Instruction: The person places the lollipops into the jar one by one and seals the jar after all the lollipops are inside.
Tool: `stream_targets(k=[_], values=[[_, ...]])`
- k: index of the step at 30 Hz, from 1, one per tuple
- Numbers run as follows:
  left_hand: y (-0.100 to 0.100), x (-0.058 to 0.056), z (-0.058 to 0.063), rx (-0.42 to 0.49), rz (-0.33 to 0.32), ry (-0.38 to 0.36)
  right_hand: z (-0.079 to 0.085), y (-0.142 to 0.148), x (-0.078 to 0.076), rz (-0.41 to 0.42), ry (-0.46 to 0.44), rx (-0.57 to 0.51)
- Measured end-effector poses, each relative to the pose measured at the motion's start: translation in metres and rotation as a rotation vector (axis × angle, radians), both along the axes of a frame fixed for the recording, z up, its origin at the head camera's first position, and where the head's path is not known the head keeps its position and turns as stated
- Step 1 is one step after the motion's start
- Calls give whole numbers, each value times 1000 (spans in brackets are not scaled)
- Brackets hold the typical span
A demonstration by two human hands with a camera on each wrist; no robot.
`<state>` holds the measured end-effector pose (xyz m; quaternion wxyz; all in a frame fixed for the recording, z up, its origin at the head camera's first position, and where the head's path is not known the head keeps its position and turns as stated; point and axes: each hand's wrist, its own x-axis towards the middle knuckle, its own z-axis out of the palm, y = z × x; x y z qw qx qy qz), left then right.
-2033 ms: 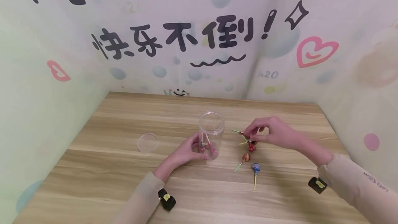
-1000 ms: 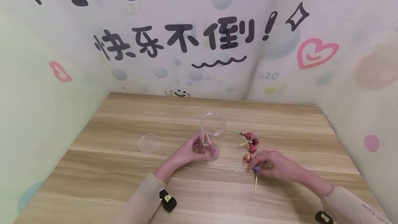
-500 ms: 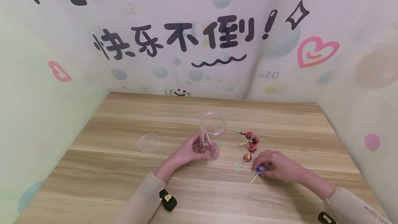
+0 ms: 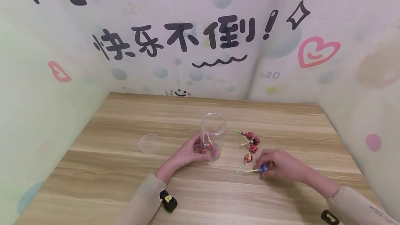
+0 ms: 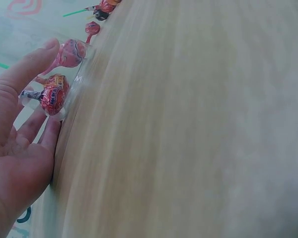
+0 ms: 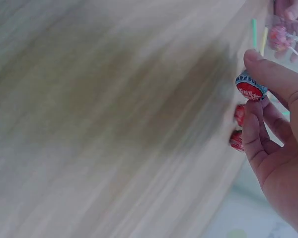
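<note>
My left hand curls round the lower side of a clear plastic jar that stands upright without its lid. Several wrapped lollipops lie inside at the bottom. My right hand pinches a blue-wrapped lollipop by its head between thumb and fingers, its pale yellow stick pointing left toward the jar. In the right wrist view this lollipop shows a red label. Just left of that hand lies an orange lollipop with a green stick. Behind it are red-wrapped lollipops in a small cluster.
A round clear lid lies flat on the wooden table to the left of the jar. A printed cloth wall with large lettering rises behind the table's back edge, and walls stand at both sides.
My right hand has come from the red cluster toward the front and taken the blue lollipop by its head, turning the stick from pointing forward to pointing left. The left hand stays at the jar.
</note>
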<state>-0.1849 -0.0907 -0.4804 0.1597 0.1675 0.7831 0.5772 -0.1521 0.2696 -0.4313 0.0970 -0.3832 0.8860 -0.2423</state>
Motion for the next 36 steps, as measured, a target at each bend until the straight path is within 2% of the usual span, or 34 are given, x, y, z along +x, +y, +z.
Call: stream_targets(k=[6, 10, 17, 21, 29, 33, 36], values=[[-1, 0, 0, 5, -5, 12, 17, -1, -9, -18, -41, -49], [-1, 0, 1, 7, -8, 11, 32, -7, -17, -31, -59, -42], [-1, 0, 1, 12, -9, 5, 61, -25, -32, 33, 68, -94], [0, 1, 1, 16, -11, 7, 80, -33, -39, 28, 121, -99], [-1, 1, 0, 17, -8, -1, 117, -53, -54, -4, 87, -138], [-2, 1, -1, 20, -14, 3, 136, -65, -59, -52, 86, -125], [-2, 1, 0, 20, -11, 6, 150, -75, -62, -78, 53, -144]])
